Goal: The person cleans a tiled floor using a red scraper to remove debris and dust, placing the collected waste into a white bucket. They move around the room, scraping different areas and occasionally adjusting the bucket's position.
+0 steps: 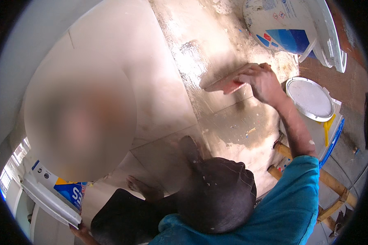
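Note:
A flat hand float (222, 83) with a reddish underside or handle is in my right hand (260, 81), tilted just over a wet, light-coloured surface (196, 58). Motion blurs its outline a little. At the lower left, part of my left hand (79, 231) shows beside the rim of a white plastic bucket (50, 199). Its fingers are mostly hidden, so whether they grip the rim is unclear. Large pale tiles (159, 101) meet the wet strip along a straight edge. My bare foot (144, 188) rests on the tiles near my dark-clothed knees (216, 196).
A large white bucket (282, 18) lies at the upper right. Below it, a white lid (309, 98) sits on or against another bucket (334, 144) with a blue rim. Bamboo poles (328, 183) lie by my right elbow. A blurred oval (79, 122) hides much of the left side.

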A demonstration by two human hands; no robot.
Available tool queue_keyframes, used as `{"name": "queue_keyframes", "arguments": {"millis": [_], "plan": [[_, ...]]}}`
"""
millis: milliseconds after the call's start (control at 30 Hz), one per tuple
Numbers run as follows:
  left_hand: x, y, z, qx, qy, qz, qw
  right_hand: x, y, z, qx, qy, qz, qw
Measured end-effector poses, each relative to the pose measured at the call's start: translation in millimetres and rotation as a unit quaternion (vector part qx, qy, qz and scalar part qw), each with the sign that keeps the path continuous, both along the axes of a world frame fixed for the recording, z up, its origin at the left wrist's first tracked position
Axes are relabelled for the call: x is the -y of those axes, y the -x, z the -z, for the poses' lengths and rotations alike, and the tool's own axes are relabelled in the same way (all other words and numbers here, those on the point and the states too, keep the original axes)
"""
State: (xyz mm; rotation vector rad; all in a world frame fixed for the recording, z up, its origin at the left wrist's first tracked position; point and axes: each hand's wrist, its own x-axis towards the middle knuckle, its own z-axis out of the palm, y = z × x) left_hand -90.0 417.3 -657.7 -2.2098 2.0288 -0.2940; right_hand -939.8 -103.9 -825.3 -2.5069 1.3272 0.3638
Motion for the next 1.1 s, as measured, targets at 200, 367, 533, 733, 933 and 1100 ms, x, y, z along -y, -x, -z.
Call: {"name": "queue_keyframes", "arguments": {"millis": [200,367,533,733,933,1100], "plan": [[7,-11,-2,-0.013,-0.023,0.078,0.997,128,-50,16,0.069,0.127,0.09,0.985],[4,-18,3,-0.358,0.059,-0.307,0.88,214,-108,43,0.013,0.194,0.045,0.98],[19,26,-10,-0.462,0.127,-0.456,0.75,130,-46,76,-0.006,0.193,-0.101,0.976],[94,112,-20,-0.367,0.088,-0.364,0.852,3,-16,16,0.061,0.084,0.091,0.99],[54,38,4,-0.596,0.272,-0.558,0.51,58,36,44,0.298,-0.005,0.341,0.892],[45,31,-2,-0.549,0.259,-0.565,0.558,62,9,85,0.365,-0.044,0.298,0.881]]}}
